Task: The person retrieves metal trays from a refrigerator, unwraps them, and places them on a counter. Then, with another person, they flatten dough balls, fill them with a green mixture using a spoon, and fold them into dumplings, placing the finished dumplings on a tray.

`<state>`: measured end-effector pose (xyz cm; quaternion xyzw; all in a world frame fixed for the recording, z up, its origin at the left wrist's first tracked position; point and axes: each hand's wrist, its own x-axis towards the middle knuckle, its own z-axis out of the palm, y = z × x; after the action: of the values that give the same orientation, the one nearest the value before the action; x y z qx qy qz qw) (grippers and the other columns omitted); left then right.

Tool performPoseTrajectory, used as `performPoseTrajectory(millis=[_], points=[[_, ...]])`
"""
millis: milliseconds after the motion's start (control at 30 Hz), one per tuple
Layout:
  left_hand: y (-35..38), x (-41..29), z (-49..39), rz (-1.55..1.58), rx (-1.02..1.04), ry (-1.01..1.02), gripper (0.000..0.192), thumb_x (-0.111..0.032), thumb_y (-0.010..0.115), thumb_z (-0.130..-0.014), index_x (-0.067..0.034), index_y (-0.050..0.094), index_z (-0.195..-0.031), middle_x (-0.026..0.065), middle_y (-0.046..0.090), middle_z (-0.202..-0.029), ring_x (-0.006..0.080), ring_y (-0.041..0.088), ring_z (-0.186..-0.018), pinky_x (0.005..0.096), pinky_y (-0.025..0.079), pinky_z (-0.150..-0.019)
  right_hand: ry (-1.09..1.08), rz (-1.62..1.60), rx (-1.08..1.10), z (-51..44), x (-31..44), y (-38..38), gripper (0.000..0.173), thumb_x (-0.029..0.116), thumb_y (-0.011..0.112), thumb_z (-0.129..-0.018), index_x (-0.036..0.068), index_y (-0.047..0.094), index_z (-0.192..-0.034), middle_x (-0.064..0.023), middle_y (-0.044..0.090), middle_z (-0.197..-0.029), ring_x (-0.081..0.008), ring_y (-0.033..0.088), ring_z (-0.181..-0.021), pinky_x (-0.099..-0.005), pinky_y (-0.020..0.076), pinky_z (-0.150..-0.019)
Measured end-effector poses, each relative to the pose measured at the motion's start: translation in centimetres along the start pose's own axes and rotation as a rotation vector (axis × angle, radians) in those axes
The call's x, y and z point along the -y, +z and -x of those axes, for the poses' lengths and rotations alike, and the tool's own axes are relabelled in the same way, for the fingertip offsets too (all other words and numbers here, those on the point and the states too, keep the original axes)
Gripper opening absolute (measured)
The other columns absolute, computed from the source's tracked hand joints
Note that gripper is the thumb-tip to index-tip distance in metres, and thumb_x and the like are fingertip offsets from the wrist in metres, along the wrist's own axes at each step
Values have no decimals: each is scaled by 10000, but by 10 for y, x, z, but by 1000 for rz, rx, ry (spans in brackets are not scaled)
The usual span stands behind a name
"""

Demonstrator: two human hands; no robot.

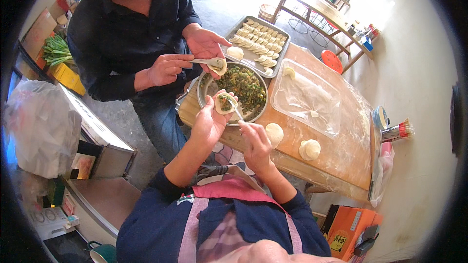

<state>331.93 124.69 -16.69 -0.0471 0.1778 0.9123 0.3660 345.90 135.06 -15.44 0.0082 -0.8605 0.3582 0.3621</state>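
Note:
On the palm of my left hand (pixel 210 124) lies a round dumpling wrapper (pixel 219 109) with chopped green filling on it. My right hand (pixel 256 140) grips a thin metal utensil (pixel 237 111), its tip in that filling; whether it is a spoon cannot be told. Just beyond is a wide metal bowl (pixel 202 95) of chopped vegetable filling (pixel 243 84). Two stacks of wrappers, one near my right hand (pixel 274 135) and another farther right (pixel 310 149), rest on the floured wooden table (pixel 340 160).
Opposite me a person in a dark shirt (pixel 128 36) holds a wrapper (pixel 219 66) and a spoon (pixel 201 61). A metal tray (pixel 252 66) carries rows of folded dumplings (pixel 259 38). A clear plastic tray (pixel 307 96) holds one dumpling (pixel 289 73). An orange box (pixel 347 230) stands below the table, right.

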Motion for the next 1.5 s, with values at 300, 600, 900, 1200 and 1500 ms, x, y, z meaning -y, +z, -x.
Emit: performPoseTrajectory(millis=[300, 600, 900, 1200, 1500], points=[[0, -8, 1, -102, 28, -37, 600, -416, 195, -1103, 46, 396, -1428, 249, 507, -1412, 386, 492, -1336, 483, 380, -1160, -159, 64, 110, -3, -11, -16, 439, -122, 593, -788, -15, 680, -1205, -188, 631, -1063, -329, 656, -914, -386, 559, -757], [8, -13, 1, 29, -53, -103, 512, -307, 245, -1119, 89, 363, -1421, 298, 471, -1419, 423, 474, -1348, 487, 398, -1161, -478, 231, 243, -12, -29, -34, 483, 37, 715, -757, 0, 656, -1235, -152, 610, -1035, -316, 667, -930, -402, 572, -767], [8, -13, -2, 51, 24, -83, 550, -321, 230, -1118, 117, 334, -1434, 313, 425, -1465, 425, 468, -1353, 493, 395, -1164, -426, 210, 145, -7, -29, -31, 507, 47, 720, -744, -11, 651, -1242, -164, 609, -1041, -316, 665, -929, -400, 571, -774], [8, -9, -7, 7, -42, -58, 531, -325, 231, -1118, 83, 361, -1433, 284, 439, -1473, 368, 467, -1369, 493, 412, -1144, -164, 109, -38, -8, -25, -28, 348, -20, 679, -773, 11, 711, -1119, -136, 662, -952, -297, 665, -828, -383, 539, -721], [10, -11, -7, -14, -40, -45, 514, -312, 244, -1117, 79, 378, -1423, 265, 486, -1436, 366, 491, -1345, 488, 403, -1149, -333, 148, 55, -16, -24, -43, 323, -5, 686, -764, 24, 717, -1084, -115, 654, -954, -284, 665, -813, -386, 526, -708]])
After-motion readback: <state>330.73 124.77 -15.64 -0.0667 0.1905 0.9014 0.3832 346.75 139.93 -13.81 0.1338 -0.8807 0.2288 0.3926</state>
